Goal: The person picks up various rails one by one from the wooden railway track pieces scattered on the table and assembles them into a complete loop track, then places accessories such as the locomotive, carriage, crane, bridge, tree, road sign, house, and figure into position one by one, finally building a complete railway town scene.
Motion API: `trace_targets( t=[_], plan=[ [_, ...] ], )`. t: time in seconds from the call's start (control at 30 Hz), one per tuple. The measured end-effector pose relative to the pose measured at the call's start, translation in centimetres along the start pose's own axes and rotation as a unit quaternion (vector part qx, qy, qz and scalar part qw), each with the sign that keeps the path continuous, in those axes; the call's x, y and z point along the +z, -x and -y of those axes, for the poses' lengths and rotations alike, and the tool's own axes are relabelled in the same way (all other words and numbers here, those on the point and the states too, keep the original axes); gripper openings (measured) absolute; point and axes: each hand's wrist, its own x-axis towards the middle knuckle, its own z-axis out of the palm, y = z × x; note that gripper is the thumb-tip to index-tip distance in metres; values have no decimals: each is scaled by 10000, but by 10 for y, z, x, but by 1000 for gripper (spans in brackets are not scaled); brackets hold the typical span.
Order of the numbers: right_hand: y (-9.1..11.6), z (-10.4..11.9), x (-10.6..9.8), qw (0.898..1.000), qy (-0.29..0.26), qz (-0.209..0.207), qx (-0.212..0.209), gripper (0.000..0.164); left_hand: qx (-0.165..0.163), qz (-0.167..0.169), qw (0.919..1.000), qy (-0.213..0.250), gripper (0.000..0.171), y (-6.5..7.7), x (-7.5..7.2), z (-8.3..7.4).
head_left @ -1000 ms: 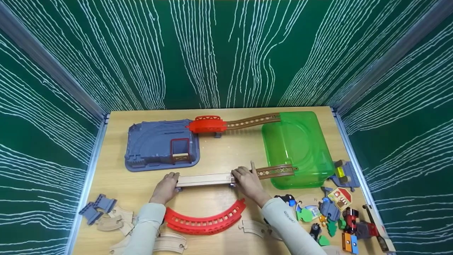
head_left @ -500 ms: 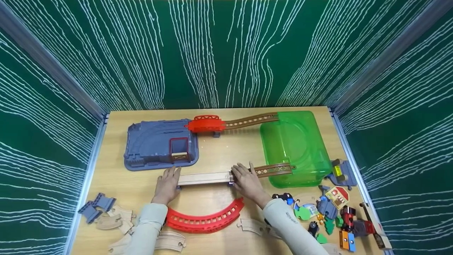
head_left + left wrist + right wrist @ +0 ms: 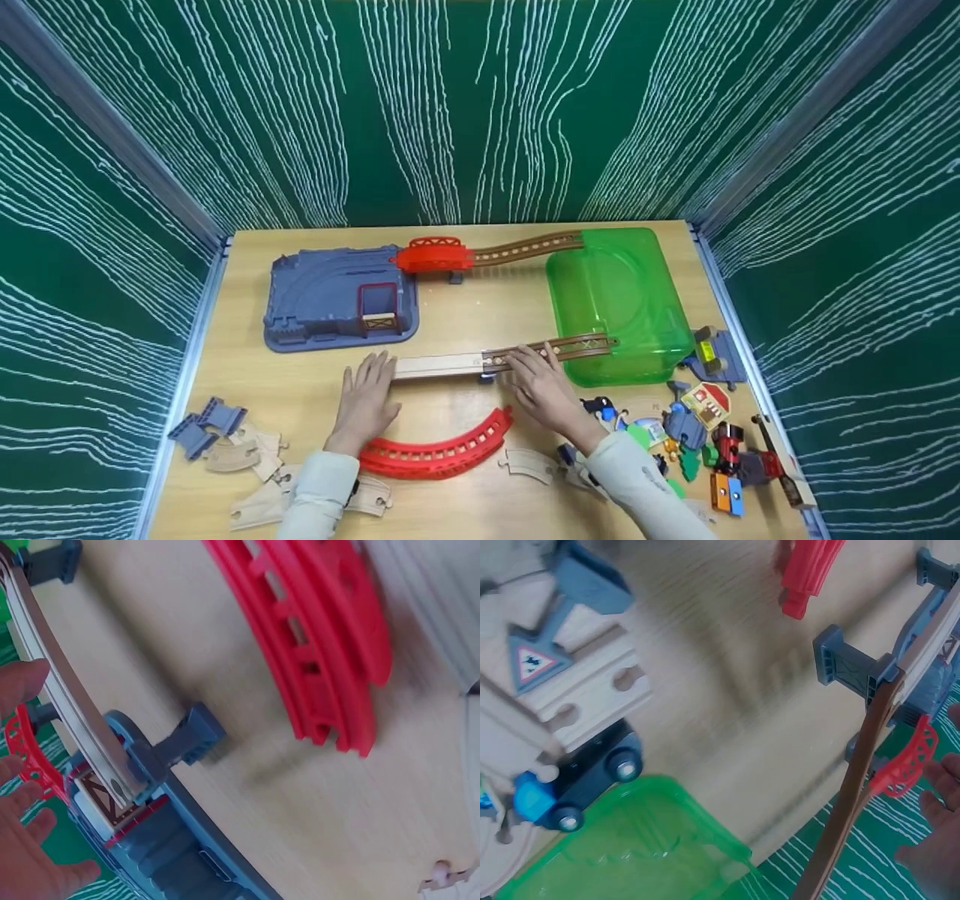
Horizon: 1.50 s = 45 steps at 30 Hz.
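Observation:
A straight pale wooden track [image 3: 439,366] is raised on grey supports; one support [image 3: 187,739] carries its left end in the left wrist view. At its right end it meets a brown track [image 3: 589,344], over another grey support [image 3: 847,660] seen in the right wrist view. That brown track runs up to the translucent green box [image 3: 626,300]. My left hand [image 3: 365,401] is at the pale track's left end, fingers spread and gripping nothing. Over the near side of the brown track lies my right hand [image 3: 545,394], fingers extended; whether they touch it I cannot tell.
Behind is a grey base [image 3: 322,300], joined through a red bridge [image 3: 433,256] and a sloping brown track [image 3: 529,249] to the green box. A red curved track [image 3: 439,454] lies in front. Loose wooden tracks [image 3: 262,502] lie left; trains, trees and a toy house [image 3: 706,405] lie right.
Both hands have loosened from the pale track. The left hand's fingers have straightened, and the right hand has slid right, uncovering the joint between pale and brown tracks.

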Motion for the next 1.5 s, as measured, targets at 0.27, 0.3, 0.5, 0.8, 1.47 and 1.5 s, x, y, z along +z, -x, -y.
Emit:
trace_targets(
  t=[0.27, 0.3, 0.5, 0.8, 1.47, 1.5],
  plan=[
    [31, -1, -13, 9993, -339, -80, -141, 48, 94, -193, 9998, 6, 81, 23, 9, -17],
    [36, -1, -14, 9989, -434, -63, -145, 48, 126, -216, 9997, 48, 81, 27, 11, -19],
    [67, 0, -20, 9978, -653, 11, 96, 41, 280, -238, 9992, 126, 82, 51, 28, -31],
    [113, -10, -15, 9954, -816, -127, 490, 36, 246, 101, 9994, 242, 80, 82, 56, -33],
    [165, 1, 9, 9870, -1076, 190, 1176, 33, 196, 874, 9960, -22, 61, 88, 81, -41],
    [166, 2, 10, 9874, -1062, 185, 1157, 33, 225, 902, 9957, -50, 62, 87, 81, -42]
  ],
)
